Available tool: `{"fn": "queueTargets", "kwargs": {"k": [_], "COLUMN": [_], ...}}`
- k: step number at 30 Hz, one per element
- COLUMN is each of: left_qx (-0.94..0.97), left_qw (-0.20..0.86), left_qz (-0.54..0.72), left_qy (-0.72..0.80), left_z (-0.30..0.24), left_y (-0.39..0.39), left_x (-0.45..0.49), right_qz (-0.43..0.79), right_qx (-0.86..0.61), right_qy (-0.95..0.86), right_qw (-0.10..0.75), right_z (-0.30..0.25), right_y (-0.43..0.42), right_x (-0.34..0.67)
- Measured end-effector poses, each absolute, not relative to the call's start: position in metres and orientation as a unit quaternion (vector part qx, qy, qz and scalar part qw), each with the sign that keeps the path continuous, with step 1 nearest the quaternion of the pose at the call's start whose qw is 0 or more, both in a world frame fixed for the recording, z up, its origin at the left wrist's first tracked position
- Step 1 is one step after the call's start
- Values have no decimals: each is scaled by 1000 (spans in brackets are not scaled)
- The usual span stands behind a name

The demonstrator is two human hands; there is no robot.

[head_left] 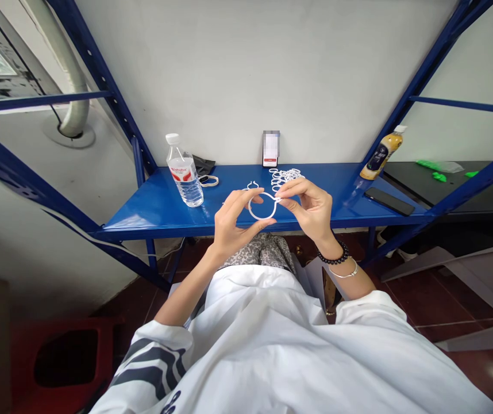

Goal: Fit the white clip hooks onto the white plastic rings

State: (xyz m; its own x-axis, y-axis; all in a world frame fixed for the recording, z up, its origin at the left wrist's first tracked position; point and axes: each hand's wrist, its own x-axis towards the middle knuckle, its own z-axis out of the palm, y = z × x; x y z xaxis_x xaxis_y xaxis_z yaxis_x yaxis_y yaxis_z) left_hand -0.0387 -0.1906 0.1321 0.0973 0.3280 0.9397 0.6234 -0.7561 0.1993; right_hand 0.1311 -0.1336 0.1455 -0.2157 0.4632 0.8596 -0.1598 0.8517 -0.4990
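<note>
A thin, round white ring (260,219) with a small projection at its right side is held face-on to the camera near the blue counter (231,176).

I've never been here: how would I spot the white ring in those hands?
Find the blue table against the pale wall. Near the middle of its front edge, the left hand and right hand hold the white ring between them. Unlike the heap of white loops behind it, this one is off the table.

Bright, stretched edges, dim corner perhaps soft
</note>
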Motion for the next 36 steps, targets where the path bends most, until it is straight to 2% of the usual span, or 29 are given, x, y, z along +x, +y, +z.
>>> {"fn": "queueTargets", "kwargs": {"k": [19, 36], "left_qx": [-721, -730], "left_qw": [123, 133], "left_qz": [-596, -577], "left_qy": [-332, -340], "left_z": [132, 133], "left_y": [-188, -190], "left_x": [-41, -39], "right_qz": [251, 252], "right_qx": [-127, -85], "right_qy": [-749, -752], "right_qw": [600, 603], "right_z": [146, 144], "right_y": [-136, -132], "right_x": [127, 130]}}
